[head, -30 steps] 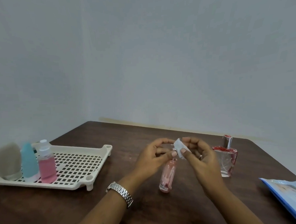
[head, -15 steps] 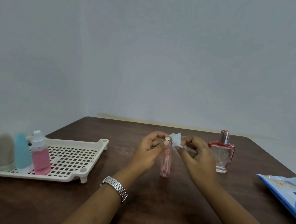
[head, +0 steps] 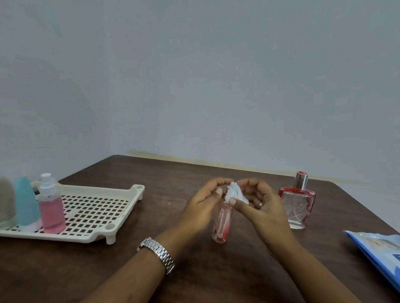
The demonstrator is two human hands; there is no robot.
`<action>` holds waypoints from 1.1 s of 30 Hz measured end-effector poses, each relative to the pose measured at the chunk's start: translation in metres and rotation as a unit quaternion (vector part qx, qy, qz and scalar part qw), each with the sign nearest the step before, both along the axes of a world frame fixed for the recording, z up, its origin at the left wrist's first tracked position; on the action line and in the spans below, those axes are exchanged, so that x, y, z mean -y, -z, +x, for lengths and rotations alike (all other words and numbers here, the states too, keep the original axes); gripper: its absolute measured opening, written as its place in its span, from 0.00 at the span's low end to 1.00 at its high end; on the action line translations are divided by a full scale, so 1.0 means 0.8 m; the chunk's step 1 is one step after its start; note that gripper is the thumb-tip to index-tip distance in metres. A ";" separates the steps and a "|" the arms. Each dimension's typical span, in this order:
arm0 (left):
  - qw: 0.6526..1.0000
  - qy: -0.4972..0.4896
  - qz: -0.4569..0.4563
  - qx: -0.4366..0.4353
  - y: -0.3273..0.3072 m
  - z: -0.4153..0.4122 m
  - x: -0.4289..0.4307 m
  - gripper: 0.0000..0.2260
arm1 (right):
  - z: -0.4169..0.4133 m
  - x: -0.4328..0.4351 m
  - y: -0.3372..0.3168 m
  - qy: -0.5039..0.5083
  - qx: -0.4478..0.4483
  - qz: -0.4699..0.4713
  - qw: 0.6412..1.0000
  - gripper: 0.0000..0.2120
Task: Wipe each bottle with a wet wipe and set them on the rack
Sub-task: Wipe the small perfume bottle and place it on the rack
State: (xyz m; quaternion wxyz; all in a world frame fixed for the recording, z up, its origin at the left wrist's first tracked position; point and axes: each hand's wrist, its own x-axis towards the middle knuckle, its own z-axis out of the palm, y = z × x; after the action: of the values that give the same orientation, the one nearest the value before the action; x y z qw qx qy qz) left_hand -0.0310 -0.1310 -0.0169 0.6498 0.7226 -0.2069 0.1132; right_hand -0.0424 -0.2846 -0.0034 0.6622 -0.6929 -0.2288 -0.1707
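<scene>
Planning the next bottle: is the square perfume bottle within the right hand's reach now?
Probably yes: the perfume bottle stands beside the right hand, nothing between, though that hand pinches the wipe.

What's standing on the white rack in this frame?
At the left end of the rack: a beige bottle, a teal bottle and a pink spray bottle, all upright. The grid behind them is covered, and the rack's left edge is cut off.

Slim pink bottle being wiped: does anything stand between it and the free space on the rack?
Nothing visible does. Bare table lies between the slim pink bottle and the rack; the grey container, teal bottle and pink spray bottle stand at its left end, leaving the nearer grid free.
</scene>
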 end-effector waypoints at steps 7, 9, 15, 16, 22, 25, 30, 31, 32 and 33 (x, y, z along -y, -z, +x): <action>0.999 0.031 0.042 0.013 0.004 -0.011 0.009 0.30 | 0.000 0.000 0.002 0.034 0.013 -0.020 0.999 0.14; 0.998 0.036 0.049 0.017 0.002 -0.018 0.014 0.30 | 0.001 0.001 0.001 0.062 0.031 -0.035 0.997 0.10; 0.998 0.020 0.049 0.029 0.004 -0.019 0.022 0.24 | 0.008 0.003 0.004 0.111 0.055 -0.055 0.991 0.03; 0.998 0.021 0.051 0.029 0.004 -0.019 0.023 0.24 | 0.008 0.002 0.005 0.117 0.057 -0.054 0.990 0.04; 0.994 -0.003 0.096 0.059 0.005 -0.012 0.019 0.25 | 0.008 0.002 0.007 0.138 0.063 -0.037 0.988 0.10; 0.997 0.016 0.068 0.030 0.005 -0.008 0.015 0.23 | 0.012 0.004 0.009 0.109 0.043 -0.009 0.993 0.06; 0.998 0.062 0.012 -0.018 0.007 -0.004 0.010 0.26 | 0.009 0.006 0.006 0.004 -0.004 0.020 1.000 0.11; 0.998 0.063 0.014 -0.020 0.006 -0.005 0.010 0.26 | 0.008 0.006 0.006 -0.015 -0.011 0.019 1.000 0.14; 0.998 0.060 0.020 -0.021 0.005 -0.007 0.010 0.25 | 0.007 0.006 0.005 -0.030 -0.015 0.016 0.999 0.15; 0.998 0.058 0.029 -0.020 0.004 -0.008 0.010 0.26 | 0.007 0.006 0.004 -0.040 -0.018 0.010 0.999 0.17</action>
State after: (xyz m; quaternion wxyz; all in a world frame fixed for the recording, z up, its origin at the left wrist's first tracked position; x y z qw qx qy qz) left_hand -0.0371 -0.1392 -0.0205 0.6377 0.7305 -0.2382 0.0548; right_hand -0.0371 -0.2898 -0.0069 0.6792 -0.6796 -0.2429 -0.1336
